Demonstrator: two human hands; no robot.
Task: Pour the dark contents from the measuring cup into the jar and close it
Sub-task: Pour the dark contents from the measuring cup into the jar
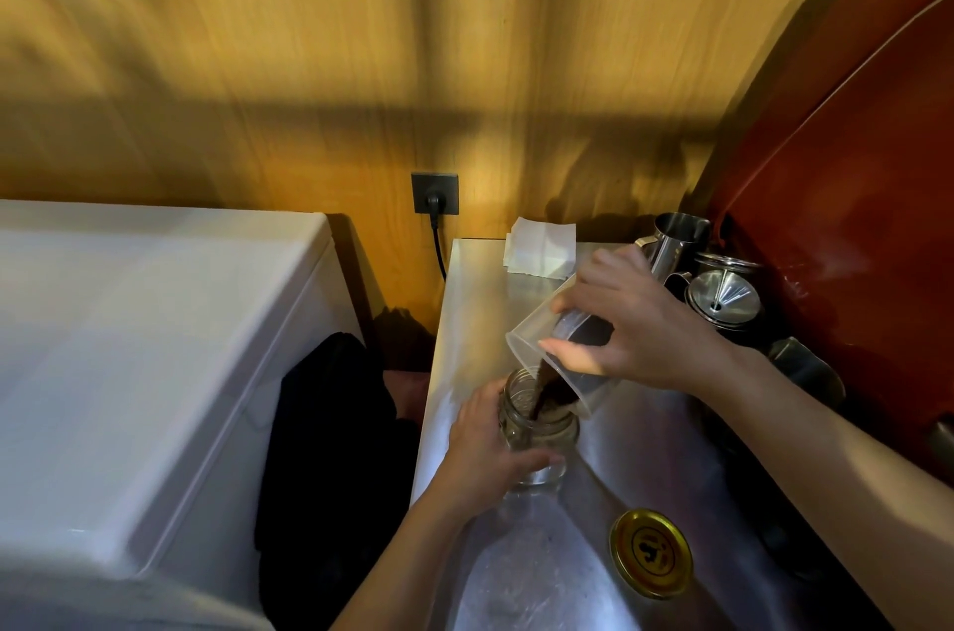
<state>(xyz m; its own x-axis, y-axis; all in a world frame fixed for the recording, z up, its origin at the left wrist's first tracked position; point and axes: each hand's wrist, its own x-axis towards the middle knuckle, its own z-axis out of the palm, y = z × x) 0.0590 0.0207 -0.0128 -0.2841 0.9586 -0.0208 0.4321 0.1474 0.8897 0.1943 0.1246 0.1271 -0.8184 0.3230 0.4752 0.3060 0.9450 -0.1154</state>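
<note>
Left hand [482, 444]: grip wrapped around the side of the jar, fingers curled onto the glass, steadying it on the surface.
Jar [539, 429]: clear glass, standing upright near the left edge of the steel surface [666, 450]; long axis vertical, mouth open and facing up. A little dark material shows inside; most of the glass looks see-through, so I judge it far from full.
Dark contents [547, 385]: a stream running from the cup's rim down into the jar mouth; some remains banked in the cup's lower side.
Measuring cup [542, 336]: translucent plastic, held just above the jar, tipped steeply; its long axis slants from upper right down to lower left, rim pointing down-left over the jar mouth, base raised toward the right.
Right hand [622, 326]: grip clamped on the cup's body from above, thumb on the near side, fingers over the far side.
Lid [650, 552]: gold metal, lying flat on the surface, near the jar, to its right and closer to the camera, untouched.
Done: pouring is under way.
Left: emptying the cup, setting it down, fetching the lid and screwing it on.
</note>
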